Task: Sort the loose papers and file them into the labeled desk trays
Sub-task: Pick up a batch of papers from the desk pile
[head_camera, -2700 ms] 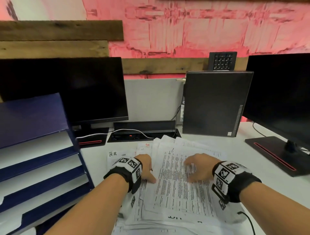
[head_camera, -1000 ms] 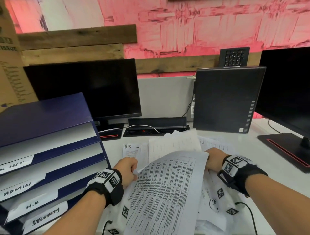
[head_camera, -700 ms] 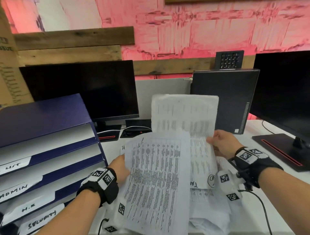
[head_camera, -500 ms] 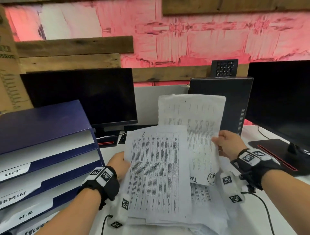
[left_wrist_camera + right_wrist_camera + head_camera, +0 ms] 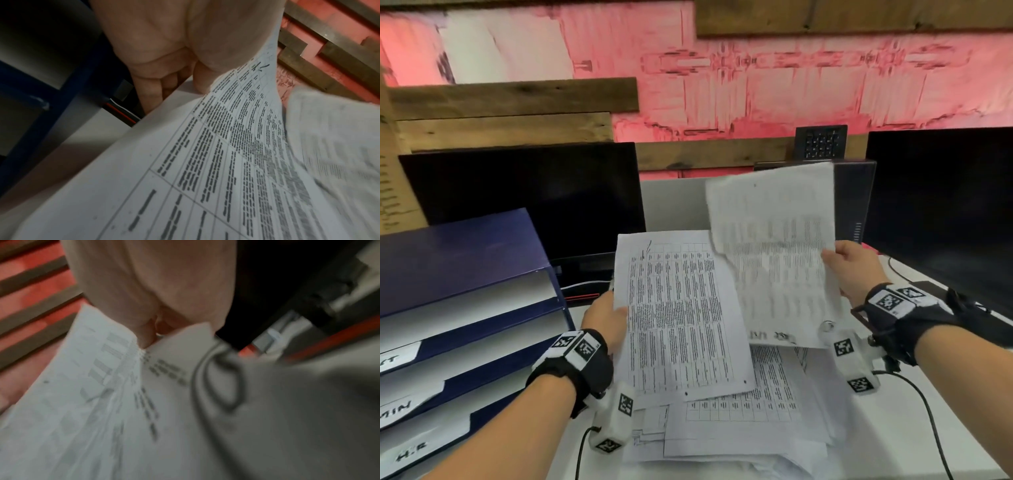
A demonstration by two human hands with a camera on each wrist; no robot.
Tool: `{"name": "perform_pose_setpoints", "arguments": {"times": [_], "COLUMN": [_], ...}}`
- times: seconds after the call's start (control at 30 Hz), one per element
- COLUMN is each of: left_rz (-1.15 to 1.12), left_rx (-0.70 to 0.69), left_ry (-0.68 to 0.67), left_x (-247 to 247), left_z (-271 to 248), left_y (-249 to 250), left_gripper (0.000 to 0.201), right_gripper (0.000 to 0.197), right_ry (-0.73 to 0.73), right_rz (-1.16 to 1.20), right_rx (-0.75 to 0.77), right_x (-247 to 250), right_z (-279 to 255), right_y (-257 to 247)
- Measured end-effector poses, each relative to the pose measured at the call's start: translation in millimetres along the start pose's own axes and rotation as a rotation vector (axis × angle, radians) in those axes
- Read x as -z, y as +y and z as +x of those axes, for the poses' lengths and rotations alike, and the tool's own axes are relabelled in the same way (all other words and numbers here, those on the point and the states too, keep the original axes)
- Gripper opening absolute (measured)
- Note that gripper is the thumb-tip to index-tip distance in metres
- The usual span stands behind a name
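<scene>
a: what does each hand have?

b: the left hand pinches the left edge of a printed table sheet, thumb on the front and fingers curled behind. the right hand pinches the right edge of a second sheet, its print showing through faintly from the far side.

a: which way do the sheets run?

b: both stand roughly upright, long axis going up and away from the grips. the left one leans back, top edge far from the person, bottom edge dropping onto the paper pile below the grip. the right one rises higher than its grip and tilts a little left, its lower left corner overlapping the first sheet's top right corner.

a: and room to move?

b: left of the left grip, just beside it, stands the blue tray stack, its slots facing the person with handwritten labels on the fronts. right of the right grip lies bare white desk, with a dark monitor beyond it. behind both sheets stand another monitor and a black computer case.
</scene>
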State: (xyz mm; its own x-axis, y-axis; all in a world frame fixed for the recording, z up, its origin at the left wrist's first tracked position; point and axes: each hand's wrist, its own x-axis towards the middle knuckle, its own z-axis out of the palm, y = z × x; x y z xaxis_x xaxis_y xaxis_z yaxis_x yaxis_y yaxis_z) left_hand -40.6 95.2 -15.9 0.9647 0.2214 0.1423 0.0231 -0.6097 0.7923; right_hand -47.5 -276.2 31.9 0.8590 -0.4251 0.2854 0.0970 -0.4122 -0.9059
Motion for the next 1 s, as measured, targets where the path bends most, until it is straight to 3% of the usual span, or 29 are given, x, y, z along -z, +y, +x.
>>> {"name": "perform_pose_setpoints", "arguments": {"times": [0.1, 0.23, 0.5, 0.7, 0.8, 1.0], "left_rz": [-0.053, -0.096, -0.133, -0.065, -0.104, -0.18], "left_rx": [-0.004, -0.035, -0.081, -0.113, -0.149, -0.124], "left_ry": [0.06, 0.106, 0.203, 0.051, -0.027, -0.248], "left_x": [1.0, 3.5, 17.4, 22.2, 16.8, 4.9], "left_z": [1.6, 3.0, -8.2, -10.7, -17.9, -27.9], "left_y": [0.9, 7.0, 22.5, 26.6, 30.3, 34.9], "left_gripper": [0.027, 0.025, 0.021, 0.021, 0.017, 0.008], "right_gripper": [0.017, 0.012, 0.014, 0.025, 0.009, 0.023], "right_ry": [-0.094, -0.317, -0.546, -0.571, -0.488, -0.467], "right_rz": [-0.375, -0.693, -0.921, -1.044, -1.01, -1.002], "right_rx": [0.164, 0.156, 0.298, 0.631, 0.798, 0.772], "right_x": [10.1, 18.0, -17.0, -59.1, -80.4, -110.2], "right_z": [-0.2, 4.1, 12.7, -5.9, -15.1, -18.2], "right_y": [-10.0, -27.1, -40.5, -62.4, -72.9, -78.3]}}
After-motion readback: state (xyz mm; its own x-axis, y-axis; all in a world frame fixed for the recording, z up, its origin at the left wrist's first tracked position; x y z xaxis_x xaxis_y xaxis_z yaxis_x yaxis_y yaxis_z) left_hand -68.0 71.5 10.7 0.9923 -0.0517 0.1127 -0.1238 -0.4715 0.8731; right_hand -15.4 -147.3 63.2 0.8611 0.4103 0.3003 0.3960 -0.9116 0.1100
